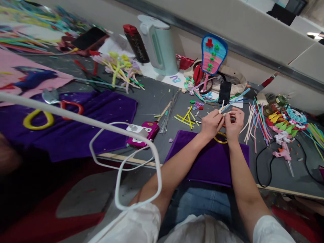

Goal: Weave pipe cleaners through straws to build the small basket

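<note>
Over a purple cloth (pixel 207 162), my two hands meet with fingertips close together. My left hand (pixel 211 123) is closed in a pinch on a light blue pipe cleaner (pixel 236 100) that slants up to the right, with a short cream piece beside it. My right hand (pixel 234 123) is also closed, its thumb and finger pinched near the lower end of the same bundle; what lies between these fingertips is too small to make out. A yellow scissors handle (pixel 220 141) rests on the cloth beneath my hands, its blades partly hidden.
Yellow pipe cleaner pieces (pixel 187 118) and small coloured bits lie to the left. Pink and white pipe cleaners (pixel 253 121) and a pink glue gun (pixel 283 152) are at right. A white cable (pixel 101 126) crosses the front left. Behind stands a kettle (pixel 162 50).
</note>
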`<state>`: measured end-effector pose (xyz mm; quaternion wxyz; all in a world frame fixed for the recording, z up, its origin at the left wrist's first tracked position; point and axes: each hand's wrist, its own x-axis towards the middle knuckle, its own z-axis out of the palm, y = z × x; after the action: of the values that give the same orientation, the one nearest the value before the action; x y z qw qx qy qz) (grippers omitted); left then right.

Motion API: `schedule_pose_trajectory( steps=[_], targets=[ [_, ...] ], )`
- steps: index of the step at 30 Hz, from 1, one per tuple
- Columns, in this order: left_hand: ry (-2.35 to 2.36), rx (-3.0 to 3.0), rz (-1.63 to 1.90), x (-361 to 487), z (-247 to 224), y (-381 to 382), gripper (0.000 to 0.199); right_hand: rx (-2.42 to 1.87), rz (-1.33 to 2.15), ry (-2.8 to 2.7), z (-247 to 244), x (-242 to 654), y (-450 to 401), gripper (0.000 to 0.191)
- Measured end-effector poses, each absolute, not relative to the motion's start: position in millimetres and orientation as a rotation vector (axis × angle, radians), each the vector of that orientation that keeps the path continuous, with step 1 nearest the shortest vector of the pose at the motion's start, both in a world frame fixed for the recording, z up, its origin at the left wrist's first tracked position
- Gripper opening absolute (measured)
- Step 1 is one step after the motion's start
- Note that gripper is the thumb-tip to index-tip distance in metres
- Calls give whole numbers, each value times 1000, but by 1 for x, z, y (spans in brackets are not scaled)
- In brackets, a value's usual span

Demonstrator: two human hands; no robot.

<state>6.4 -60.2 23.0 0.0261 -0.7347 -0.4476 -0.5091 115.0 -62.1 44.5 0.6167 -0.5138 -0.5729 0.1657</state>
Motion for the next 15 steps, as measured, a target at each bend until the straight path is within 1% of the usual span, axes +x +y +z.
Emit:
schedule_pose_trajectory(
  steps=[2,3,6,9,12,15],
  targets=[
    [-1421,-2253,-1635,7,23,-61,34,-1184,413,-1250,43,113,-61,15],
    [-1434,-2244,-1671,7,23,-61,34,-1179,483,-1199,42,113,-59,15],
    [-1424,-2233,-1783,8,24,-61,33,-1128,829,-1007,39,112,-53,19],
    [-1350,-2258,-1788,8,25,-62,30,-1053,1121,-905,39,113,-48,23],
    [-1297,-2301,-1689,6,26,-63,28,-1014,1221,-894,39,115,-47,28],
    [-1294,-2296,-1621,5,26,-62,28,-1006,1198,-922,37,116,-47,34]
  ],
)
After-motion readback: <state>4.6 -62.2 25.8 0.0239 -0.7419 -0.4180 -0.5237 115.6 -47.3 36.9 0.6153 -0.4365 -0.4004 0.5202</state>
